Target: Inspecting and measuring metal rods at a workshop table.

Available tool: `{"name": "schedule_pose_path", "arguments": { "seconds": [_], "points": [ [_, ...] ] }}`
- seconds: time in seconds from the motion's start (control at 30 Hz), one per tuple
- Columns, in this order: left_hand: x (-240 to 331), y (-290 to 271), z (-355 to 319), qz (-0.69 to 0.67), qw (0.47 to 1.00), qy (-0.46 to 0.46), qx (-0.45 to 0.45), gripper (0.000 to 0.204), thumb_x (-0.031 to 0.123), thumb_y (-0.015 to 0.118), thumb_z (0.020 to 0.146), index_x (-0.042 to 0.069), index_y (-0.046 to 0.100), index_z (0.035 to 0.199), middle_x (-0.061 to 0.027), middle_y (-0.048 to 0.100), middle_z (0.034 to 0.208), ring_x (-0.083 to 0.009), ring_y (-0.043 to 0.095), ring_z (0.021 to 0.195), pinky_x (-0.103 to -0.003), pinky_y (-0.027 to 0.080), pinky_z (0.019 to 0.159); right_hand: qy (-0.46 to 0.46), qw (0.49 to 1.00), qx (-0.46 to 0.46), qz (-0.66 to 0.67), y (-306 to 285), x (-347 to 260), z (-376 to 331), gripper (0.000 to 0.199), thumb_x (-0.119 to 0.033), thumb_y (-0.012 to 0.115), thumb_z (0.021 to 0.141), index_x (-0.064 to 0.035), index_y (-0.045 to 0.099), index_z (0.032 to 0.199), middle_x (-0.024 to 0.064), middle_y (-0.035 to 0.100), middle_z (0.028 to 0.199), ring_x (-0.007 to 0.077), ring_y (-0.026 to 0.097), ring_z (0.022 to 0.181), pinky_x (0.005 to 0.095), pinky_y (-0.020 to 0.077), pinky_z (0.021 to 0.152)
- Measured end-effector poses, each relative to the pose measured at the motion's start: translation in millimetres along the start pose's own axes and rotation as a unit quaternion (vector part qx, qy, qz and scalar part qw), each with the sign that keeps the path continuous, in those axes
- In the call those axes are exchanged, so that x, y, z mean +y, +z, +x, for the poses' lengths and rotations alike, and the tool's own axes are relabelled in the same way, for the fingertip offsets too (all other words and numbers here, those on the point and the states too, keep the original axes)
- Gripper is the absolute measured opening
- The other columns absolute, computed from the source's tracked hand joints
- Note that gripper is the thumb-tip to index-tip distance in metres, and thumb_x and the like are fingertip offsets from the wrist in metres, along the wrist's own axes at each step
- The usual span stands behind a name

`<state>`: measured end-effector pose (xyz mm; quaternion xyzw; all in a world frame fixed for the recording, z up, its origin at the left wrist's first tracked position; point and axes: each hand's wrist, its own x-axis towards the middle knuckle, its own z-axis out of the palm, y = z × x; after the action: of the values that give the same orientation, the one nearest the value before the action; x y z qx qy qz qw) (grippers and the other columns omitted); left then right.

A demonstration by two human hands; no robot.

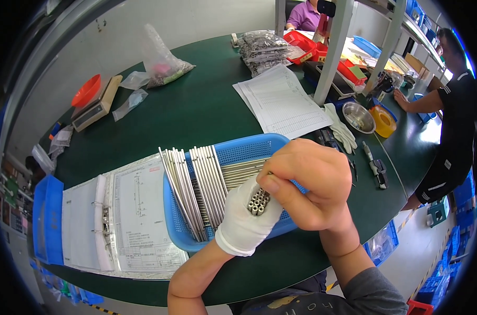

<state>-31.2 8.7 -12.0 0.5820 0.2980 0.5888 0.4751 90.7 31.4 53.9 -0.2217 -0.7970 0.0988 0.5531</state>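
My left hand (245, 223), in a white glove, is wrapped round a bundle of thin metal tubes (258, 205) whose hollow ends point up at me. Right above those ends, my bare right hand (312, 184) is closed in a pinch of thumb and forefinger; what sits between the fingertips is too small to make out. Both hands are over a blue perforated basket (272, 140). Long silvery rods lie in it: one group (183, 194) leans on the left side, a second group (208, 178) lies beside it, and more rods (244, 172) lie crosswise behind my left hand.
An open ring binder (144, 226) with a drawing lies left of the basket, by a blue bin (48, 220). Behind are paper sheets (286, 100), a scale (96, 104) and bagged parts (265, 50). White gloves (341, 128), a metal bowl (358, 116) and a caliper (375, 167) lie right. Two people are nearby.
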Motion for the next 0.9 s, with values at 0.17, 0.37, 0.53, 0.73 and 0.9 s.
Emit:
{"name": "schedule_pose_path", "arguments": {
  "seconds": [0.17,0.37,0.53,0.73,0.9],
  "points": [
    [-6,1,1,-0.034,0.999,-0.021,0.022,0.024,0.008,0.063,0.082,0.001,0.057,0.104,-0.0077,0.062,0.088,-0.0141,0.059,0.079,-0.026,0.047,0.070,-0.016,1.000,0.005,-0.009,-2,6,-4,0.008,0.000,0.065,0.065,-0.0013,0.062,0.072,0.0087,0.060,0.066,0.0227,0.056,0.055,0.0310,0.0429,0.052],
    [-33,-10,-10,-0.097,0.988,-0.098,0.070,0.025,0.012,0.064,0.082,0.002,0.055,0.104,-0.0066,0.060,0.093,-0.0187,0.060,0.087,-0.027,0.047,0.073,-0.033,0.998,0.042,0.016,7,6,-5,0.009,0.000,0.066,0.068,-0.0024,0.061,0.075,0.0073,0.057,0.064,0.0229,0.053,0.053,0.0310,0.0392,0.050],
    [-34,-5,-5,-0.210,0.969,-0.108,0.076,0.024,0.012,0.065,0.082,0.002,0.055,0.102,-0.0059,0.060,0.091,-0.0170,0.059,0.084,-0.026,0.046,0.070,-0.004,0.997,0.053,0.049,7,4,-7,0.009,-0.003,0.068,0.071,-0.0045,0.061,0.077,0.0045,0.056,0.065,0.0205,0.051,0.051,0.0307,0.0368,0.049],
    [-34,-9,-3,-0.157,0.984,-0.079,-0.006,0.023,0.011,0.065,0.082,0.002,0.056,0.101,-0.0055,0.059,0.089,-0.0160,0.058,0.082,-0.026,0.046,0.069,-0.008,0.995,0.078,0.065,9,2,-5,0.010,-0.003,0.068,0.071,-0.0059,0.061,0.077,0.0028,0.057,0.066,0.0197,0.050,0.051,0.0298,0.0362,0.049],
    [-35,-12,-4,-0.113,0.991,-0.057,-0.049,0.023,0.011,0.065,0.082,0.002,0.056,0.100,-0.0052,0.059,0.088,-0.0151,0.058,0.081,-0.026,0.046,0.068,-0.006,0.996,0.072,0.061,8,2,-7,0.010,-0.002,0.067,0.071,-0.0066,0.060,0.077,0.0033,0.057,0.067,0.0197,0.052,0.053,0.0298,0.0365,0.050]
  ]
}}
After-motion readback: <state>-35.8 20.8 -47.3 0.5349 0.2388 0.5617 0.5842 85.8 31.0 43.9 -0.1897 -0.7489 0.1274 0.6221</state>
